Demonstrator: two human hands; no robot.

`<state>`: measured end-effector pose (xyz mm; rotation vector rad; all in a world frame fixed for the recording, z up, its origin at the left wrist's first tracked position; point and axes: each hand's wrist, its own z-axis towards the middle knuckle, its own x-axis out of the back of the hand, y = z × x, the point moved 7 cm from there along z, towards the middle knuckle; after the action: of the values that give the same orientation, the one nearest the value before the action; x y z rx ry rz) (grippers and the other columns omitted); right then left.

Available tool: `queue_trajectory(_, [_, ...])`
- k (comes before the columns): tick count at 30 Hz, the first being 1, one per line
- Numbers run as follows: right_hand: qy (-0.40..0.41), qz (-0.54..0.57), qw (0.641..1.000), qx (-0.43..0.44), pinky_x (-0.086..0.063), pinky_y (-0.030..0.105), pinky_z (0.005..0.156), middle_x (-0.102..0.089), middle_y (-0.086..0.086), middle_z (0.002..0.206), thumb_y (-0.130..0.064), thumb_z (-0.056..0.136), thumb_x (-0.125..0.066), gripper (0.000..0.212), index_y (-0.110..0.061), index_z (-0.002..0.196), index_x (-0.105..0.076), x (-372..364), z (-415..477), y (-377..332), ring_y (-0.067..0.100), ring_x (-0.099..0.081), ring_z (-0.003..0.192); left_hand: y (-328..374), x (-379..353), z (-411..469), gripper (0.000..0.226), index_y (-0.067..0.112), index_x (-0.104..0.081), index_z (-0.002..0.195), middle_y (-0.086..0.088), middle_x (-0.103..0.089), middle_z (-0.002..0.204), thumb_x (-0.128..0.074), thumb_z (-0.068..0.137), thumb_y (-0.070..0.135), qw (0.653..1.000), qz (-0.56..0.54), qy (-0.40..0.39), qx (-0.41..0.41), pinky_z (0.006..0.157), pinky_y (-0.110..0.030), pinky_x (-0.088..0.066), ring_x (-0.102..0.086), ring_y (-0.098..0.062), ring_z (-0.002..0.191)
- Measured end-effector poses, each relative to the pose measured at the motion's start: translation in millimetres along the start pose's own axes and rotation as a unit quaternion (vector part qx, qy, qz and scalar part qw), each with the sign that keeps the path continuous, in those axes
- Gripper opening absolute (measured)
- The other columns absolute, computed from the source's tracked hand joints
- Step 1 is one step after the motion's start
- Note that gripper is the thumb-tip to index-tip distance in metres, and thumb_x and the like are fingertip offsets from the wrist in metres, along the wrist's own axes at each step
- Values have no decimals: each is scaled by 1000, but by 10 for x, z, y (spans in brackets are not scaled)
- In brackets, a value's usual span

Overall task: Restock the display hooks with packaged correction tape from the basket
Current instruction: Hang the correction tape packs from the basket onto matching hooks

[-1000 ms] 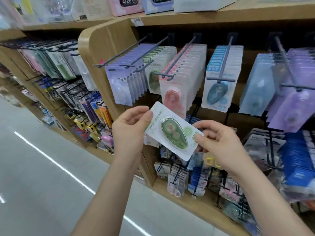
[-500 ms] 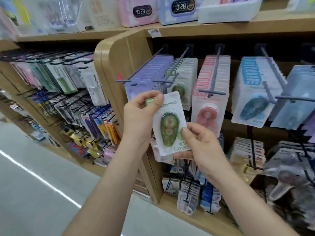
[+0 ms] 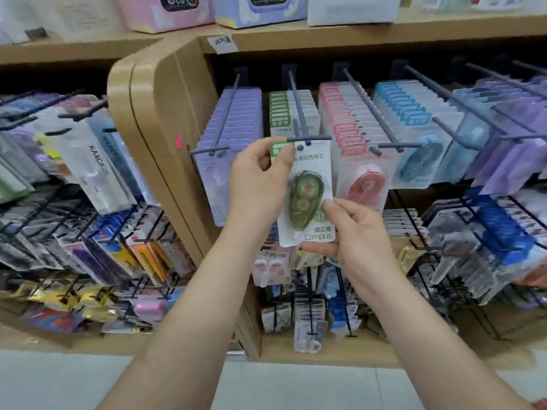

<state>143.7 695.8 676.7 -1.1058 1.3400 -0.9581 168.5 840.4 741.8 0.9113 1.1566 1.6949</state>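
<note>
Head view: left hand fingers clamp the pack at its top corner; right hand fingers pinch its bottom edge. Pack upright, hang-hole at the green-row hook tip, not yet slid back. Basket unseen; remaining stock unknown.

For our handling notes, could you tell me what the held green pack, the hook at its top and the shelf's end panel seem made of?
Green pack: matte white printed card under a clear plastic blister that glints.
Hook: likely metal rod, dull grey-blue coating; thin, straight, evenly coloured.
End panel: wood or wood-look laminate, satin; pale grain, rounded layered edge.
</note>
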Motion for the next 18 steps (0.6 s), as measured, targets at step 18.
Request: queue_trajectory(18, [25, -96, 994, 35, -61, 27, 70, -76, 4, 90, 1, 97, -52, 36, -32, 98, -65, -3, 230, 3, 19, -74, 75, -82, -14, -138, 49, 29, -47, 145, -2, -70, 97, -51, 99, 13, 933, 350, -43, -73, 80, -37, -50, -63, -21, 88])
